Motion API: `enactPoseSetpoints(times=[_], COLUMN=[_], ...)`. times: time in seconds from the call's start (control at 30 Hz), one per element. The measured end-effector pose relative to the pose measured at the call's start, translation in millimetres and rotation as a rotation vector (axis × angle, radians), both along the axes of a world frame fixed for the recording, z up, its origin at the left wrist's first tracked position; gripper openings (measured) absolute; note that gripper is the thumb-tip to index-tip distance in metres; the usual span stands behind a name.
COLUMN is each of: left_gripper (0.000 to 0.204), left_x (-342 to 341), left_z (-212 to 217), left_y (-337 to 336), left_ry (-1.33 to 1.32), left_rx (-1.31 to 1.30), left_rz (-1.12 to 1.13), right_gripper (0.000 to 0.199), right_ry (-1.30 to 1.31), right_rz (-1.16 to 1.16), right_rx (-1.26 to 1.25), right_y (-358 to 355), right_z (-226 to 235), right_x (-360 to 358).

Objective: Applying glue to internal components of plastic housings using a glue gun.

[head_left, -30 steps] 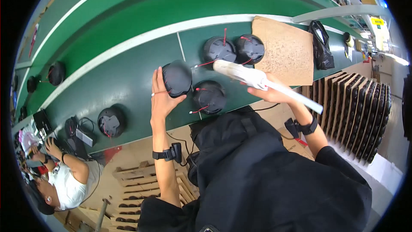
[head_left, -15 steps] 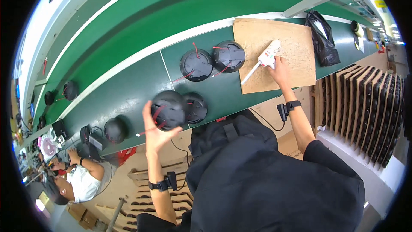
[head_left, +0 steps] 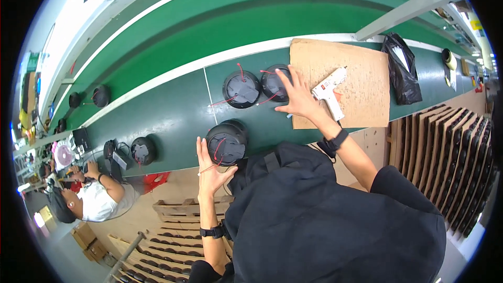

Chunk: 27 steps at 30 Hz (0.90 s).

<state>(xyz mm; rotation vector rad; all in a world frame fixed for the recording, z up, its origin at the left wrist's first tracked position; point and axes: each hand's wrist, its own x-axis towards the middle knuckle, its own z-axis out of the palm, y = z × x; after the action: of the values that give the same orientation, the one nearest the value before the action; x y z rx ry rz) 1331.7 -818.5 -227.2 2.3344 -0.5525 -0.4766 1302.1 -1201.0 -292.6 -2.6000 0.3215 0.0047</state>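
Note:
Two round black housings with red wires, stacked one on the other, stand near the bench's front edge. The upper housing (head_left: 226,144) is cupped by my left hand (head_left: 210,174), fingers along its left side and thumb at its near side. My right hand (head_left: 301,96) is spread above the cardboard's left edge, fingertips over another wired housing (head_left: 273,85); whether they touch it I cannot tell. Just left of that sits a similar housing (head_left: 241,89). A white hot glue gun (head_left: 329,91) lies on the brown cardboard (head_left: 361,81), right of my right hand.
A black plastic bag (head_left: 403,71) lies right of the cardboard. Farther left on the bench is one more housing (head_left: 143,150). Racks of black parts (head_left: 445,162) stand at the right, beyond the bench edge. A co-worker (head_left: 99,199) sits at the far left.
My left hand has brought its housing right, onto the other one near the front edge. My right hand has let go of the glue gun and moved left to the far housings.

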Motion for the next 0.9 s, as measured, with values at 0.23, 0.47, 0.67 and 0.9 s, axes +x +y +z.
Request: enactPoseSetpoints(times=[0.23,0.47,0.67,0.9], left_gripper=[0.124,0.107,0.127,0.128], left_x=[-37.2,-50.6,-22.9,-12.0], left_z=[-19.3,-85.8,-99.9,-97.6], left_y=[62.7,69.5,52.1,48.3], left_ry=[0.152,0.361,0.242,0.239], left_rx=[-0.047,-0.183,-0.335,-0.281], left_rz=[0.259,0.369,0.317,0.182], right_gripper=[0.124,0.12,0.124,0.127], right_ry=[-0.062,-0.332,-0.045,-0.172], right_rz=[0.01,0.081,0.313,0.345], right_rx=[0.033,0.15,0.042,0.09], right_y=[-7.7,2.9,80.9,66.4], right_z=[-17.7,46.8,66.1,56.9], right_x=[26.3,34.0,86.0,84.5])
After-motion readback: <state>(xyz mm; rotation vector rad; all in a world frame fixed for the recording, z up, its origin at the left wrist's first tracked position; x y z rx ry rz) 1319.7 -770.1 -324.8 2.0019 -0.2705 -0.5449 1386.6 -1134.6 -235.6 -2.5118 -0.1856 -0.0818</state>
